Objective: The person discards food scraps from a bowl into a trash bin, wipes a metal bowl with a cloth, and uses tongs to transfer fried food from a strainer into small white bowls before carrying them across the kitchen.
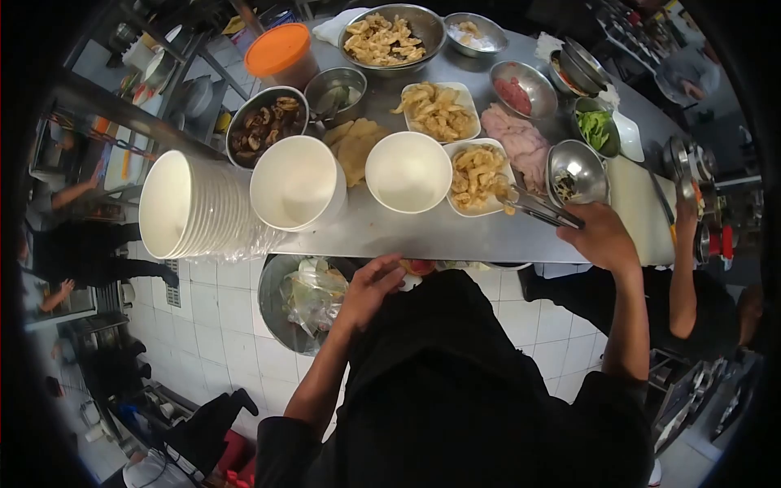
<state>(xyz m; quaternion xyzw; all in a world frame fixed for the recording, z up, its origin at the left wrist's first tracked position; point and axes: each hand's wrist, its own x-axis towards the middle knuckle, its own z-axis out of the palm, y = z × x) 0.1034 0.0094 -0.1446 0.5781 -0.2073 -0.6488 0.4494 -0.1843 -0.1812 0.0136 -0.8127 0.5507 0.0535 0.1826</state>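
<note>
The tongs (541, 207) lie in the right hand (600, 237), whose grip is closed around their handle end. Their long axis slants from the hand towards the dish of fried pieces (477, 177), and the tips sit at that dish's near right corner, touching or just over the rim. I cannot tell whether a piece is caught between them. The dish therefore lies to the left of the right hand and a little further away, and this hand is much the nearer of the two.

The left hand (370, 286) is on the near side of the dish and off to its left, at the edge of the steel surface (390, 232). Its fingers curl towards a small red and white thing (416, 267) that is partly hidden by the person's body. Whether the hand's grip is open or shut on it does not show.

Just left of the dish stands an empty white bowl (407, 171). Further left come a second white bowl (294, 183) and a stack of bowls (183, 203) lying on its side. Just right of the dish is a steel ladle bowl (576, 172). Beyond the dish lie pale raw meat (517, 138) and another dish of fried pieces (435, 110), with a large steel bowl (390, 37) further back. Beyond it and to the left are flat yellow sheets (354, 142) and a bowl of mushrooms (264, 122).

Below the surface edge, on the near left of the dish, a lined bin (305, 301) stands on the tiled floor. Well to the right of the dish, another person's arm (683, 268) reaches up to the surface.
</note>
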